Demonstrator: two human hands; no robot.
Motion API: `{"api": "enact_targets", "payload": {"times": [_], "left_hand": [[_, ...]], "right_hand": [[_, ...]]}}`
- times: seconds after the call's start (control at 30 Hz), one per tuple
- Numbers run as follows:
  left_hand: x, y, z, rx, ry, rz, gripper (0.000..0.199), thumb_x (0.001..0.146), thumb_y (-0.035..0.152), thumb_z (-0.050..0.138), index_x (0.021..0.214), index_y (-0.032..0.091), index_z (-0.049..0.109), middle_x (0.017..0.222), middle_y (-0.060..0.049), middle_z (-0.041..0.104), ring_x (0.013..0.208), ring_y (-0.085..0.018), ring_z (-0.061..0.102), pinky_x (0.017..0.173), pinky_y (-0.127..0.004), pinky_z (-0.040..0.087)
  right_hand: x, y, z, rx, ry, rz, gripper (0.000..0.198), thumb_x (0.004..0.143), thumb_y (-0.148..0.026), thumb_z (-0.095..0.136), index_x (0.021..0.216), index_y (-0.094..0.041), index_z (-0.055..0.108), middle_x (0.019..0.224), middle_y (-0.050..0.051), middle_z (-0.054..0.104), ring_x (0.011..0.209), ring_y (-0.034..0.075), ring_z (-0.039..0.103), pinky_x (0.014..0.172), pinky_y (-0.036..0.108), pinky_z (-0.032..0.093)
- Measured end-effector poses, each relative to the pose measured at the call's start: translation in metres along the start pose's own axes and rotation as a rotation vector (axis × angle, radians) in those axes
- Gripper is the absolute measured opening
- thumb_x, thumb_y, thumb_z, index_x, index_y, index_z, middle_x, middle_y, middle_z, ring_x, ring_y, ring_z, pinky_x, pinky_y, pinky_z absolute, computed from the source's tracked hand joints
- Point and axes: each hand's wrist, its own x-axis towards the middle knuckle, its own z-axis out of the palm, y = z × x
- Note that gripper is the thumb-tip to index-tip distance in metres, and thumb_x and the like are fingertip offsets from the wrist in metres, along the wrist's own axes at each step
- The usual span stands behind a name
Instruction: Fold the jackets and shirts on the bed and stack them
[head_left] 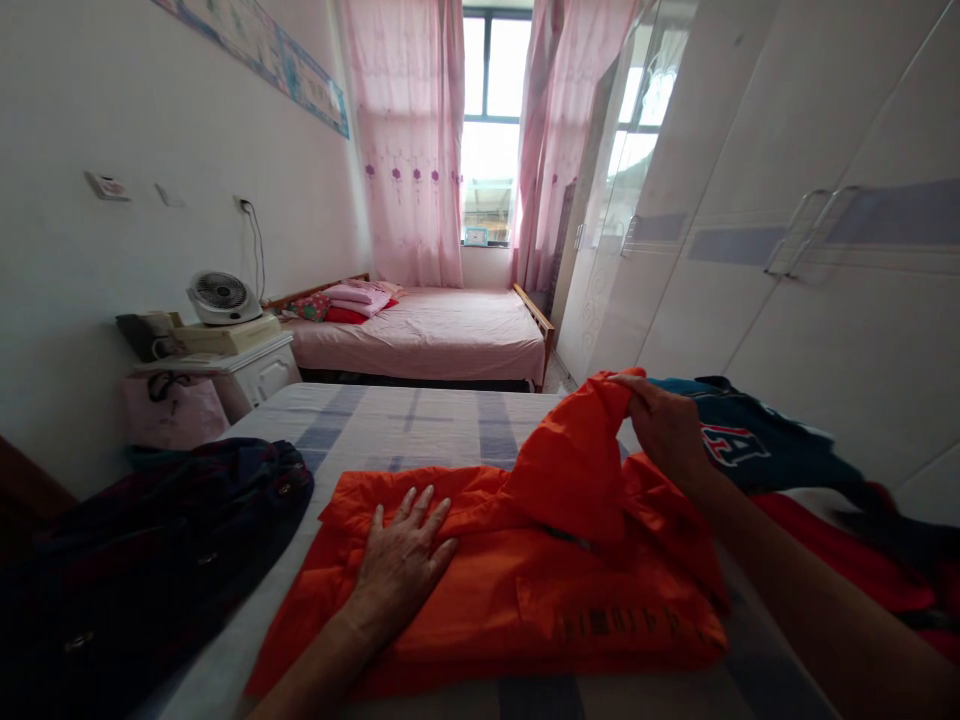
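An orange jacket (480,580) lies partly folded on a bed covered with a checked sheet (409,415). Dark lettering shows on its lower right part, and a short dark zipper piece shows near the middle. My left hand (405,550) rests flat on the left part of the jacket, fingers spread. With my right hand (660,415) I pinch a raised corner of orange cloth, which looks like the collar or hood, and it stands up off the rest. The tips of the right fingers are partly hidden behind the cloth.
Dark plaid clothing (172,550) lies to the left. A dark teal garment with a letter A (739,440) and red clothing (832,550) lie at the right. Beyond are a pink bed (450,330), a white cabinet with a fan (223,297), and white wardrobes (750,200).
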Motion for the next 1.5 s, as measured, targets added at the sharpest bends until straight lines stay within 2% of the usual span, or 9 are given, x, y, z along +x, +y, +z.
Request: {"api": "enact_targets", "payload": {"times": [0.1, 0.23, 0.3, 0.5, 0.63, 0.83, 1.0, 1.23, 1.5], "left_hand": [[0.000, 0.000, -0.001, -0.006, 0.004, 0.003, 0.051, 0.088, 0.048, 0.039, 0.135, 0.029, 0.045, 0.147, -0.007, 0.036, 0.135, -0.031, 0.031, 0.104, -0.063, 0.024], [-0.001, 0.000, -0.003, -0.003, -0.008, 0.000, 0.050, 0.089, 0.044, 0.039, 0.136, 0.028, 0.045, 0.147, -0.007, 0.035, 0.135, -0.031, 0.031, 0.104, -0.062, 0.024], [-0.002, 0.001, -0.003, -0.008, -0.018, -0.005, 0.049, 0.089, 0.042, 0.039, 0.135, 0.027, 0.045, 0.147, -0.007, 0.035, 0.135, -0.030, 0.031, 0.104, -0.061, 0.024], [-0.003, -0.001, -0.008, -0.037, 0.055, 0.018, 0.048, 0.090, 0.045, 0.038, 0.133, 0.024, 0.048, 0.144, -0.007, 0.041, 0.134, -0.028, 0.035, 0.106, -0.057, 0.026], [0.000, -0.016, -0.019, -0.017, 0.134, 0.004, 0.049, 0.092, 0.044, 0.034, 0.132, 0.021, 0.050, 0.142, -0.009, 0.044, 0.132, -0.026, 0.038, 0.107, -0.052, 0.029], [0.001, -0.038, -0.018, 0.154, 0.151, -0.091, 0.049, 0.093, 0.038, 0.033, 0.134, 0.017, 0.047, 0.142, -0.015, 0.042, 0.135, -0.032, 0.032, 0.107, -0.056, 0.026], [0.001, -0.039, -0.007, 0.170, 0.150, -0.115, 0.051, 0.092, 0.042, 0.033, 0.136, 0.019, 0.044, 0.143, -0.015, 0.039, 0.135, -0.032, 0.031, 0.106, -0.056, 0.026], [0.000, -0.034, -0.007, 0.084, 0.075, -0.181, 0.051, 0.091, 0.043, 0.031, 0.132, 0.019, 0.050, 0.145, -0.013, 0.038, 0.135, -0.029, 0.032, 0.103, -0.051, 0.033], [0.000, -0.047, -0.011, 0.025, 0.105, -0.222, 0.050, 0.092, 0.036, 0.031, 0.130, 0.011, 0.052, 0.142, -0.018, 0.041, 0.135, -0.030, 0.032, 0.106, -0.047, 0.031]], "right_hand": [[-0.026, -0.041, -0.024, 0.318, -0.055, -0.241, 0.036, 0.089, -0.023, 0.037, 0.112, -0.025, 0.065, 0.107, 0.005, 0.067, 0.097, 0.020, 0.062, 0.085, 0.028, 0.044], [-0.080, -0.082, -0.044, 0.592, -0.688, -0.522, 0.036, 0.083, -0.010, 0.043, 0.098, -0.029, 0.070, 0.111, 0.000, 0.066, 0.095, 0.013, 0.062, 0.083, 0.023, 0.046], [-0.098, -0.081, -0.042, 0.671, -0.838, -0.517, 0.038, 0.080, -0.006, 0.044, 0.096, -0.029, 0.069, 0.120, -0.002, 0.062, 0.103, 0.013, 0.060, 0.090, 0.023, 0.044], [-0.091, 0.004, 0.010, 0.240, -0.460, -0.257, 0.046, 0.078, -0.003, 0.037, 0.112, -0.020, 0.062, 0.125, 0.010, 0.058, 0.114, 0.022, 0.053, 0.098, 0.039, 0.040], [-0.078, 0.044, 0.038, -0.170, -0.453, -0.260, 0.049, 0.079, -0.004, 0.041, 0.124, -0.017, 0.056, 0.133, 0.014, 0.051, 0.120, 0.029, 0.048, 0.097, 0.046, 0.038], [-0.070, 0.033, 0.045, -0.292, -0.437, -0.365, 0.029, 0.087, -0.015, 0.044, 0.107, -0.020, 0.064, 0.112, 0.010, 0.063, 0.097, 0.024, 0.059, 0.081, 0.033, 0.045], [-0.058, 0.041, 0.054, -0.292, -0.276, -0.101, 0.036, 0.091, -0.018, 0.037, 0.119, -0.022, 0.058, 0.114, 0.007, 0.061, 0.081, 0.017, 0.063, 0.060, 0.024, 0.042], [-0.060, 0.060, 0.082, -0.313, -0.352, -0.038, 0.036, 0.091, -0.016, 0.035, 0.112, -0.026, 0.062, 0.099, 0.004, 0.067, 0.074, 0.016, 0.064, 0.051, 0.024, 0.037], [-0.073, 0.058, 0.068, -0.389, -0.231, -0.129, 0.041, 0.089, -0.017, 0.036, 0.125, -0.024, 0.056, 0.110, 0.007, 0.064, 0.078, 0.019, 0.066, 0.052, 0.026, 0.047]]}}
